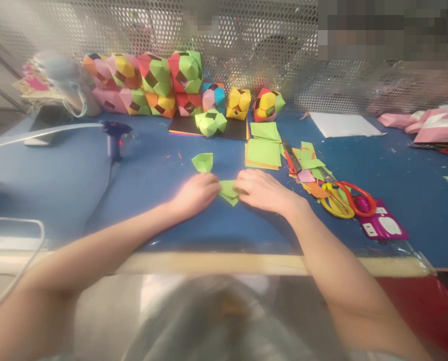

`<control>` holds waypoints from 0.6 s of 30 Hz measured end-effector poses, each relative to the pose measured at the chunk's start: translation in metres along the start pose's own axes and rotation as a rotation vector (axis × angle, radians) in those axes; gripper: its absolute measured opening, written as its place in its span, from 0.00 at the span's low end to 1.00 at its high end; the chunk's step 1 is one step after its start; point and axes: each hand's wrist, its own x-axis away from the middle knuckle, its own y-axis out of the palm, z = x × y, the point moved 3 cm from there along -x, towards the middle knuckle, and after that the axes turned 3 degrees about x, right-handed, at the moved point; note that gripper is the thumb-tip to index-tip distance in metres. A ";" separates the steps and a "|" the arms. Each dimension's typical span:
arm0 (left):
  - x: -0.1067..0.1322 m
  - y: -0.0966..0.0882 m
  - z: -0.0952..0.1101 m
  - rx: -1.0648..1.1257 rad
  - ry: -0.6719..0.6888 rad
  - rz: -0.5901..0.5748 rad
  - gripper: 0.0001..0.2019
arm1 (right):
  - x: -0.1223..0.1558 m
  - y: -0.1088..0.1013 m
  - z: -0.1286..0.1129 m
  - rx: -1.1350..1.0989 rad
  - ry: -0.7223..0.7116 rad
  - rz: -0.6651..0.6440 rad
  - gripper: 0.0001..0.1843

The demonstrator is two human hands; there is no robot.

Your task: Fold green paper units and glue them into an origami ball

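A folded piece of green paper [229, 192] lies between my two hands, low over the blue tabletop. My left hand [200, 193] grips its left end with curled fingers. At the right end, the fingers of my right hand [259, 189] are closed on the same paper. Just beyond my left hand sits a small folded green paper unit [203, 162]. Square green sheets [263, 153] are stacked past my right hand, with orange edges showing beneath. A faceted green paper piece [210, 123] rests behind, on dark sheets.
Several multicoloured paper balls [156, 82] stand against the perforated metal screen [239, 40]. A glue gun [114, 138] is at left, its cord trailing forward. On the right are paper scraps [310, 163], a cutter [292, 156], scissors [359, 199] and a purple power socket [385, 223].
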 end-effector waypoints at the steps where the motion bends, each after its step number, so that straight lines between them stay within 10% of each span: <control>1: 0.000 0.000 0.000 -0.002 0.003 -0.002 0.14 | 0.000 0.000 0.000 -0.009 -0.011 0.008 0.06; 18: 0.001 0.000 0.001 -0.032 0.012 -0.052 0.14 | 0.002 -0.001 -0.002 -0.074 -0.047 -0.082 0.08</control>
